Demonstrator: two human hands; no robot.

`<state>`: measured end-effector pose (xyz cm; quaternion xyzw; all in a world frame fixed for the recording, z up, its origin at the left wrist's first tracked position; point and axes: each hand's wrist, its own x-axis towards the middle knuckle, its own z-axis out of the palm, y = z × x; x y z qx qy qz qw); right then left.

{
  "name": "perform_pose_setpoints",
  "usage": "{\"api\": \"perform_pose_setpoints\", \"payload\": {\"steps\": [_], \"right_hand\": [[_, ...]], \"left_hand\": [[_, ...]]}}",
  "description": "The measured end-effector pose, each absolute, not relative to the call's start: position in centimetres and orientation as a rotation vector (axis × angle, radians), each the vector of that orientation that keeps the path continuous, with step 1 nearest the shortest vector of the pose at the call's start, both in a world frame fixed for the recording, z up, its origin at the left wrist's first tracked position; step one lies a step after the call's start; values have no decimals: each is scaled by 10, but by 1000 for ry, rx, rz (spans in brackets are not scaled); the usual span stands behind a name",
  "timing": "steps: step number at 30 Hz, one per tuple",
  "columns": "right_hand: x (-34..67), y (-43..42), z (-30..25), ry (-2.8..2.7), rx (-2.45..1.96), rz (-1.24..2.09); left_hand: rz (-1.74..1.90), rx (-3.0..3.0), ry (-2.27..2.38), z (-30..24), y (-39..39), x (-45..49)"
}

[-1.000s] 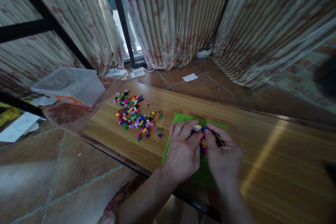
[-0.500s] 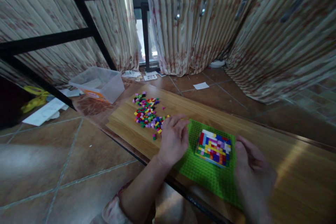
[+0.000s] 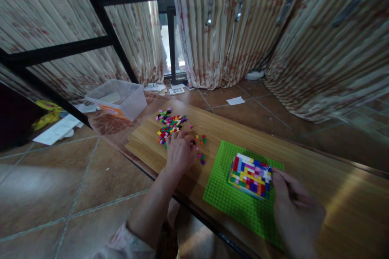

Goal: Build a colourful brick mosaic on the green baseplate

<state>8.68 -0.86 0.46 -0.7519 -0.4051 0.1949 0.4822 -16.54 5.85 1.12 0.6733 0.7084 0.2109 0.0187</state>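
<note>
A flat block of multicoloured toy bricks (image 3: pixel 251 174) stands on a green studded baseplate (image 3: pixel 219 186) on the wooden board. At the block's right side, my right hand (image 3: pixel 296 206) has its thumb and forefinger drawn together against the corner. Its other fingers are curled and partly hidden. My left hand (image 3: pixel 181 149) reaches over a heap of small loose bricks (image 3: pixel 172 121), its bent fingers apart and touching the near part of the heap. The hand covers some of those bricks, and its fingertips are partly out of sight.
A few loose bricks (image 3: pixel 201 158) lie between the heap and the baseplate. Behind the heap stands a clear plastic bin (image 3: pixel 130 97) with an orange label. A black metal frame (image 3: pixel 106 20) crosses the view before striped curtains (image 3: pixel 203 48). Paper (image 3: pixel 235 100) lies on the tiled floor.
My left hand has moved left from the baseplate's edge onto the brick heap, uncovering a few loose bricks. My right hand's fingertips have come to the block's corner.
</note>
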Motion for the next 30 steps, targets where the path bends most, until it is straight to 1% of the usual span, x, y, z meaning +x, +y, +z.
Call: {"api": "perform_pose_setpoints", "payload": {"steps": [9,12,16,18,21,23,30], "right_hand": [[91,-8,0,-1009,-1779,460],[91,-7,0,-1006,-1747,447],[89,-5,-4,-979,-1642,379],[87,-4,-5,-986,-1578,344],[80,-4,-1,-1048,-1463,338],[75,-5,6,-1133,-1376,358],[67,-9,29,-1640,-1111,542]], "left_hand": [[661,1998,2191,11,68,-166],[836,2002,2115,12,70,-169],[1227,1871,1642,15,64,-162],[1287,1661,1360,18,56,-150],[1237,1387,1027,22,43,-128],[1205,1293,886,24,36,-115],[1050,1145,636,35,27,-99]]}}
